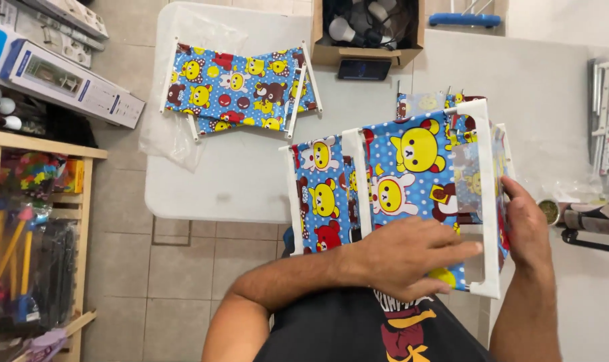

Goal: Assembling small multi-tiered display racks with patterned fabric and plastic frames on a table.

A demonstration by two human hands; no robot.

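I hold a folding rack [411,174] of white plastic bars and blue fabric printed with yellow and white cartoon bears, raised over the table's near edge. My left hand [411,258] lies flat across its lower front, fingers stretched to the right onto the fabric and a white bar. My right hand [529,224] grips the rack's right side, thumb on the edge. A second rack of the same fabric [240,87] lies folded on a clear plastic bag at the far left of the white table [237,181].
A cardboard box [366,30] with bulb-like items and a dark phone [363,68] sit at the table's far edge. Long boxes [63,77] lean at the left above a wooden shelf [36,248] of toys. Rolled goods [596,218] and metal bars lie at right.
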